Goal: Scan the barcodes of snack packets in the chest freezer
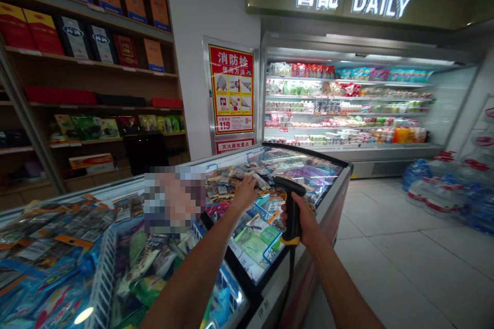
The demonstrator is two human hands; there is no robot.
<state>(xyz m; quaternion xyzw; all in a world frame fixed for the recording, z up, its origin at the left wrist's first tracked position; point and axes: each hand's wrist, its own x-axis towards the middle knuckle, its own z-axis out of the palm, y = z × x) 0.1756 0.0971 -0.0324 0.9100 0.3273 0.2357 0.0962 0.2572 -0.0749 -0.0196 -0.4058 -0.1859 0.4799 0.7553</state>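
My right hand is wrapped round the grip of a black and yellow barcode scanner, whose head points left over the freezer. A cable hangs from the bottom of its handle. My left hand reaches forward with fingers extended over a pile of small snack packets. One packet lies right by its fingertips; whether they touch it is hard to make out. These packets rest on the glass top of a chest freezer. Bagged frozen goods show beneath the glass.
More packets are spread at the left, beside a white basket. A pixelated patch hides part of the freezer. Shelves of boxes stand behind at left, a lit fridge at the back. Bottled water packs sit on the floor.
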